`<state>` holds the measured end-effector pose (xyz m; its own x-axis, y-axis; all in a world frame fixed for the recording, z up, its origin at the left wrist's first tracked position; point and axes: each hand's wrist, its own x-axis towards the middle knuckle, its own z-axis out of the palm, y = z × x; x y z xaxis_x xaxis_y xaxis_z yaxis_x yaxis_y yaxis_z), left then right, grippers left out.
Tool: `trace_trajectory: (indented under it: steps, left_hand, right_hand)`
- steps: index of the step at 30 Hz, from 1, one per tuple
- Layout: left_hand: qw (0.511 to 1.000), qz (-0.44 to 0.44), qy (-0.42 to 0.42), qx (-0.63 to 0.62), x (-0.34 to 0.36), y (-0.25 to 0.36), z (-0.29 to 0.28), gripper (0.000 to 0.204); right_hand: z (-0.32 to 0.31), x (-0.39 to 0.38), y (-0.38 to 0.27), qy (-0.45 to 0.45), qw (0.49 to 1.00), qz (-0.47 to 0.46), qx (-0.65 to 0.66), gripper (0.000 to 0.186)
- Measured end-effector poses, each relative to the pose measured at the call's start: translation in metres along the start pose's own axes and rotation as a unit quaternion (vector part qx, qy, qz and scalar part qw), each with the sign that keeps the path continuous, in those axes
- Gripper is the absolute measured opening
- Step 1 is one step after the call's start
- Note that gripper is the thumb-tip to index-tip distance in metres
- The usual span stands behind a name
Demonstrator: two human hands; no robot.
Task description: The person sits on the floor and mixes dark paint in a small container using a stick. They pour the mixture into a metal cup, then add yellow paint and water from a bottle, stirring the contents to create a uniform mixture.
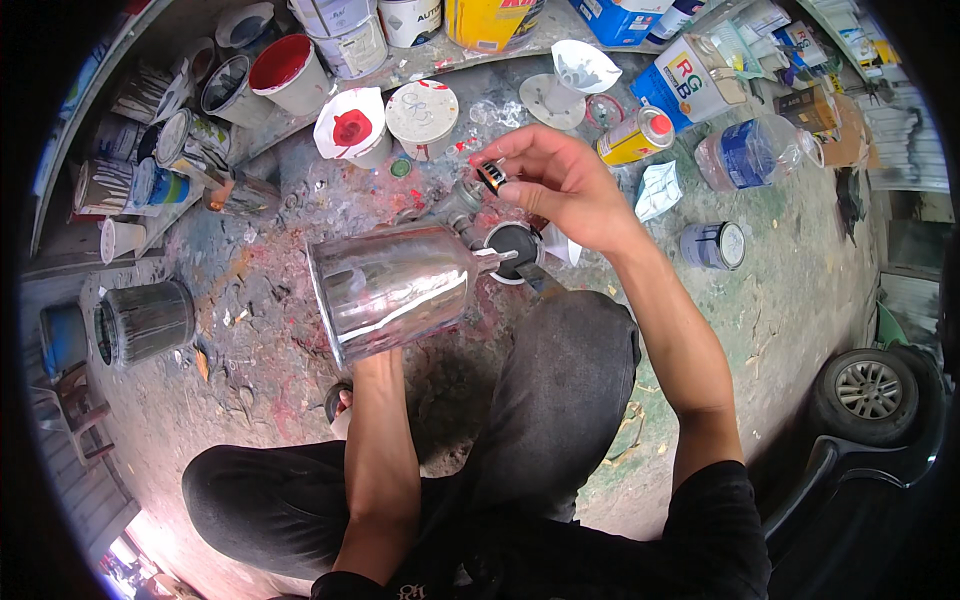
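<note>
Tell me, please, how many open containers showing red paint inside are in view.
2: one white tub at the upper left, and one white container with a flared top just right of and below it. Others may be hidden.

I observe a black shirt with short sleeves. A small pale print marks its front. The trousers are dark grey, with faded cloth at the right knee. Forearms and right hand: bare.
</note>
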<state>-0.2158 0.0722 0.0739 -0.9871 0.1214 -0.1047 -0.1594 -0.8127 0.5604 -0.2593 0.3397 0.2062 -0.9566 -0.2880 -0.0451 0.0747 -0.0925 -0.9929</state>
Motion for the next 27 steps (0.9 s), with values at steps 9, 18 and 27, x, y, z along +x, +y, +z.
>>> trace_trajectory:
  steps: [9, 18, 27]
  left_hand:
    - [1.000, -0.012, -0.021, 0.004, 0.003, 0.003, 0.003, 0.050]
    - [0.998, -0.026, -0.047, 0.031, 0.005, 0.005, 0.013, 0.049]
    - [0.993, -0.043, -0.106, 0.042, 0.003, 0.008, 0.011, 0.048]
  right_hand:
    - [0.006, 0.010, 0.009, -0.045, 0.998, -0.019, -0.041, 0.039]
    - [-0.005, 0.016, -0.003, -0.081, 0.995, 0.030, -0.048, 0.032]
    - [-0.011, 0.016, -0.004, -0.085, 0.994, 0.015, -0.069, 0.032]
